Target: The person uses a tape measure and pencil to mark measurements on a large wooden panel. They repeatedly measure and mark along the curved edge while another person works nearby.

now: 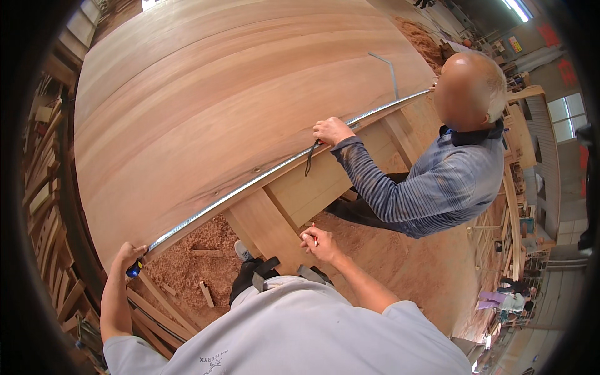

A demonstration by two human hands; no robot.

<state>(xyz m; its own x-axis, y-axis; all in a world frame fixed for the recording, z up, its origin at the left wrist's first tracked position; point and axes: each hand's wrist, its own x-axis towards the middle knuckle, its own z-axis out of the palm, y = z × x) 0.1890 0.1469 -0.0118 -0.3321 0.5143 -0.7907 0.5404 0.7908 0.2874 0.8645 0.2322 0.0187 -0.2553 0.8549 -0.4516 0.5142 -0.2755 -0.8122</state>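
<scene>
My left hand (130, 255) is closed on a dark blue and black tape measure (134, 269) at the near left corner of a large wooden panel (206, 94). Its metal blade (250, 182) runs along the panel's near edge, up to the far right corner. In front of my body, clear of the panel, my right hand (321, 245) grips a thin pen-like stick with red and white on it; its exact kind is unclear. A co-worker's hand (333, 131) presses on the blade partway along, and a black strap (310, 157) hangs beside it.
A co-worker in a striped shirt (425, 181) leans over the panel's right part. A bent thin metal strip (392, 72) lies on the panel. Wooden framing (262, 212) shows below its edge. Shavings (181, 275) cover the floor, and stacked wood (47, 206) stands at left.
</scene>
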